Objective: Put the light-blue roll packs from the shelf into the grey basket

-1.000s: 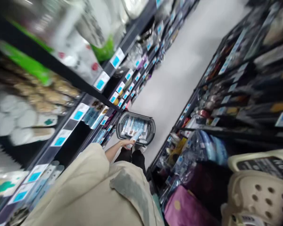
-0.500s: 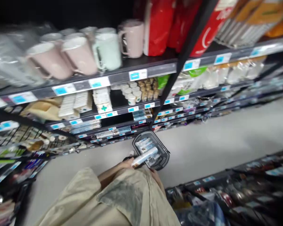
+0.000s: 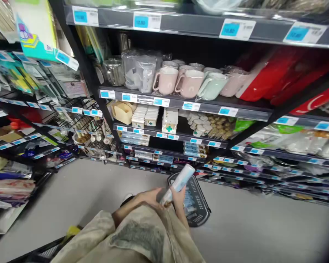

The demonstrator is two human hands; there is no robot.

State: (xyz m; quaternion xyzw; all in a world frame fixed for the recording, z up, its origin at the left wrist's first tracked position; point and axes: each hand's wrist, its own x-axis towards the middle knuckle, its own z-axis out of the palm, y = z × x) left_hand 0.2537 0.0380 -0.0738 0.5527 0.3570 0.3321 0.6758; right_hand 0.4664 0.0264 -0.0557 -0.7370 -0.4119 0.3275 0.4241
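Roll (image 3: pixel 182 177), a cylindrical package in pale blue and white, slants at the frame's lower centre, held by both hands: left hand (image 3: pixel 152 197) gripping its lower end, right hand (image 3: pixel 178 198) wrapped round it just above. Beneath it, a dark grey perforated plastic basket (image 3: pixel 200 201) contains pale blue packages (image 3: pixel 189 200).

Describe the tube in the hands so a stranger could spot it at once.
Find the dark basket on the grey floor below the shelves. Partly in front of it, the left hand and right hand hold a pale blue-and-white tube slanting up rightward. Similar packages lie in the basket and on low shelves; only this one is held.
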